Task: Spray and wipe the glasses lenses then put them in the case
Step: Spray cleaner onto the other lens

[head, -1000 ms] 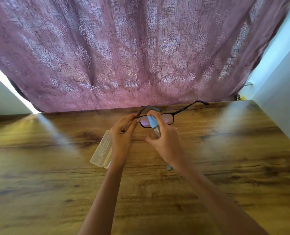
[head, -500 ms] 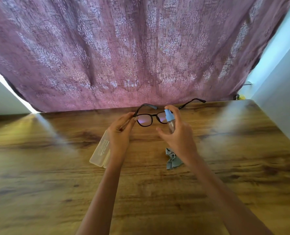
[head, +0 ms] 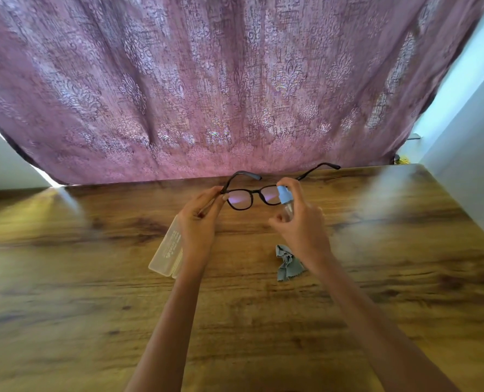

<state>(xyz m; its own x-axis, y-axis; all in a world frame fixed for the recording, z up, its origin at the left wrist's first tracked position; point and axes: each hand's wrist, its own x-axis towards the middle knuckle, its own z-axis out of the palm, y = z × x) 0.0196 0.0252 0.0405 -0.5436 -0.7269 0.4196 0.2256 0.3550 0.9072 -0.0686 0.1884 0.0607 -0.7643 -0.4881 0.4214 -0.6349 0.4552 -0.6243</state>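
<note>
The glasses [head: 252, 195] are held up above the wooden surface [head: 376, 278], pinched at one corner by the left hand [head: 198, 222]. A small spray bottle [head: 286, 202] is gripped in the right hand [head: 303, 227], right by one lens. The clear case [head: 167, 251] and crumpled cloth [head: 287, 263] are left lying below.

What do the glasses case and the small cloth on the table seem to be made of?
The glasses case looks like frosted, semi-clear plastic: pale, stiff, with straight edges and the wood tone showing faintly through. The cloth looks like thin grey-blue microfibre fabric: it lies crumpled in soft folds with a matte surface and a zigzag-cut edge. Both are judged by look only.
</note>
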